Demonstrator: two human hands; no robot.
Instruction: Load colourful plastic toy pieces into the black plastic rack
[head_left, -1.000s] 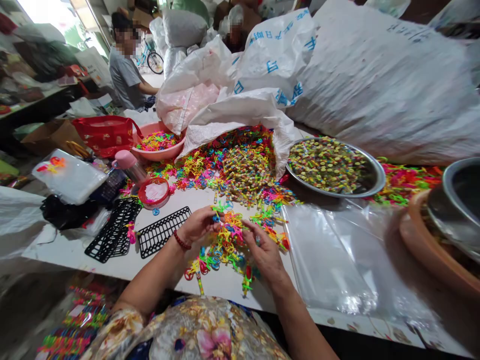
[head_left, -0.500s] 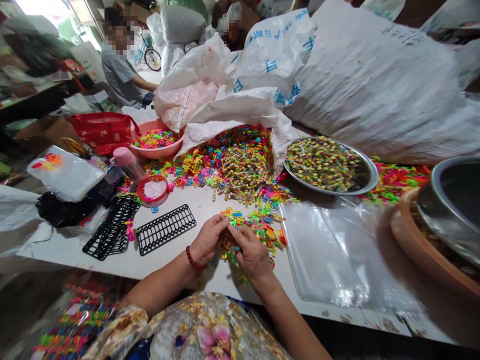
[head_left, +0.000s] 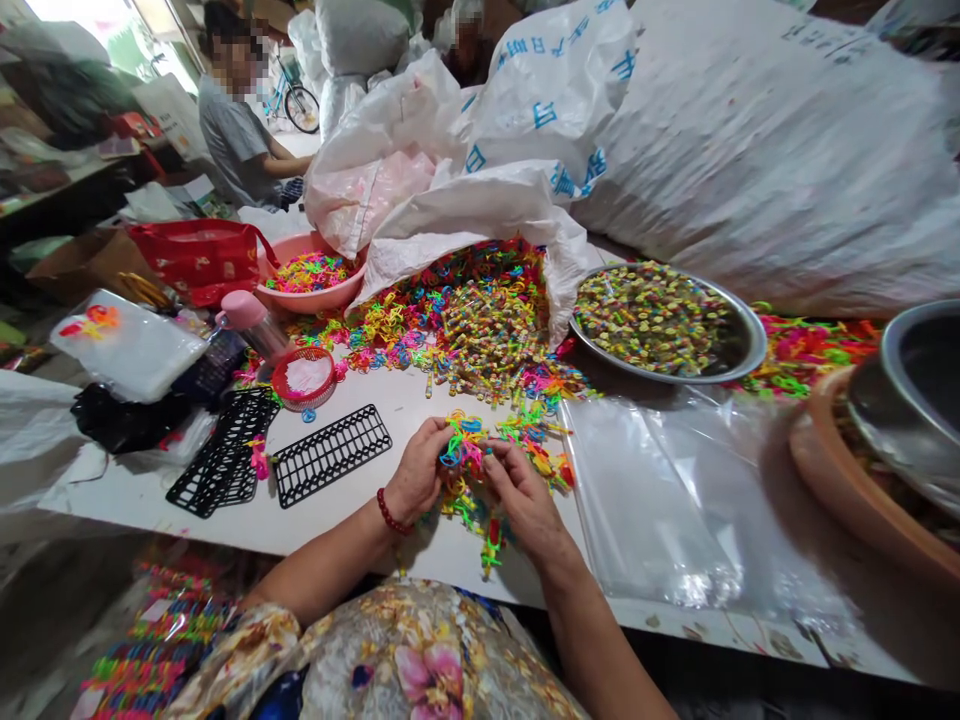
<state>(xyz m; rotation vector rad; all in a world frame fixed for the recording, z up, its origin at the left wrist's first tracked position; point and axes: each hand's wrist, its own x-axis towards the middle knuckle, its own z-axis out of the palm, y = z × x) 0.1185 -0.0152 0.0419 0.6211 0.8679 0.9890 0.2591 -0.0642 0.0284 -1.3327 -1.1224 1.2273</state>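
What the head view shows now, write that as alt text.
A person's left hand and right hand are among small bright plastic pieces on a white table, with a black grid to the left and clear bags to the right.

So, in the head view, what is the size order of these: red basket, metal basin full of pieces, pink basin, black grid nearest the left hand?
1. Metal basin
2. Pink basin and black grid: too alike to rank; grid nearer
3. Red basket
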